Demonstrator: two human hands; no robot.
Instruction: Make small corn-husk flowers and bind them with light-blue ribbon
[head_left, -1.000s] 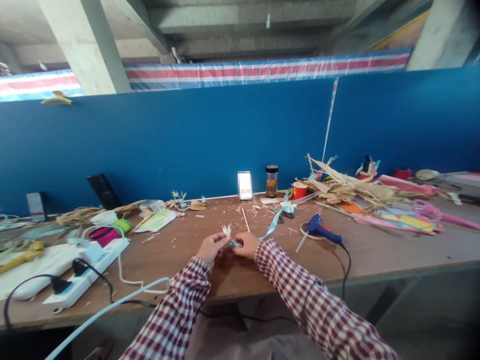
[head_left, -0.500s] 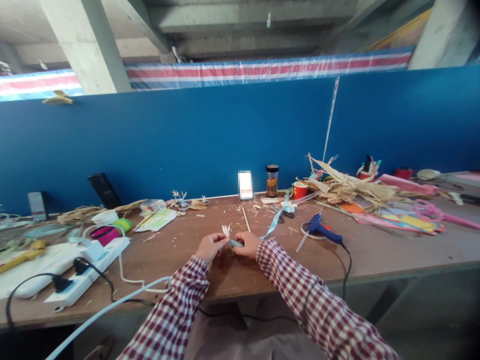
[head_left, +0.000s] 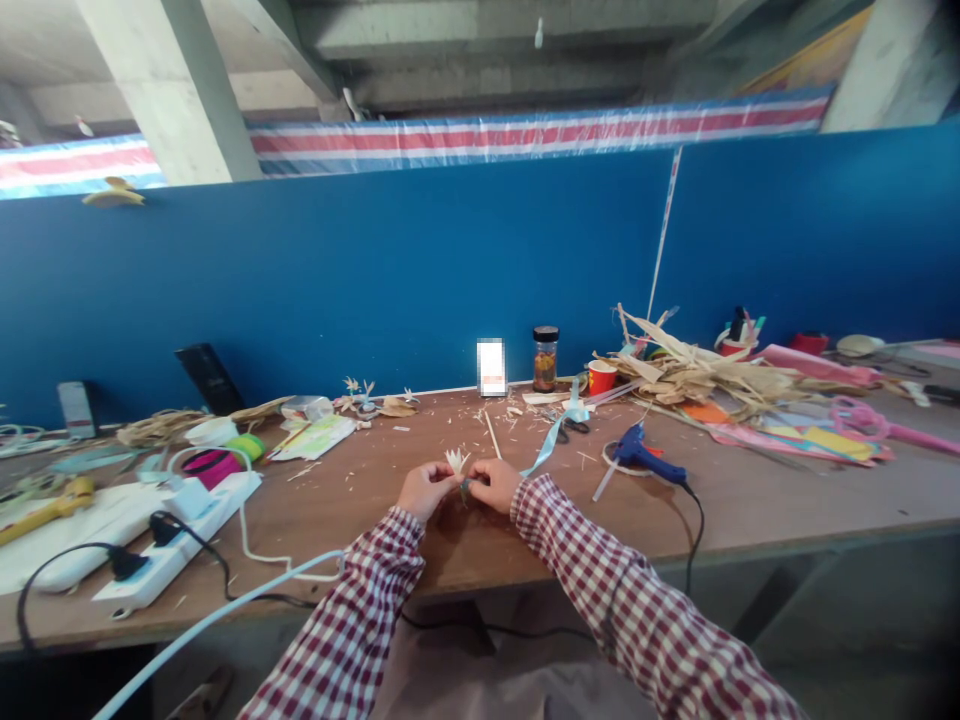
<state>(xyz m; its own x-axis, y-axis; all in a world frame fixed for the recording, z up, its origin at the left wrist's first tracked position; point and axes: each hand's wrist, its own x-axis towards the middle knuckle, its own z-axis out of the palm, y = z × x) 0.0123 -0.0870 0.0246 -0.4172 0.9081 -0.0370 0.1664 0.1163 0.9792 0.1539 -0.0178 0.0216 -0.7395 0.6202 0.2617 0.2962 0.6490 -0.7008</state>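
Left hand: the left hand is closed in a pinch on the small pale straw flower, whose petals stand up above the fingertips
Right hand: the right hand is curled shut just beside the left, gripping the near end of the light blue ribbon right at the flower's base
Flower: held just above the brown table, between both hands, near the front edge at the middle
Ribbon: trails from the right hand up and to the right across the table toward the scissors
Glue gun: a blue glue gun lies to the right of the hands, well apart, its black cord dropping over the table edge
Back row: a blurred white card, a dark-lidded jar and a red paper cup stand against the blue partition
Right side: a heap of dried husks with pink and yellow paper beside it
Left side: a white power strip with black plugs, and a pink tape roll
Writing: none can be read; the card's face is blurred, and the jar and cup labels are too small to tell
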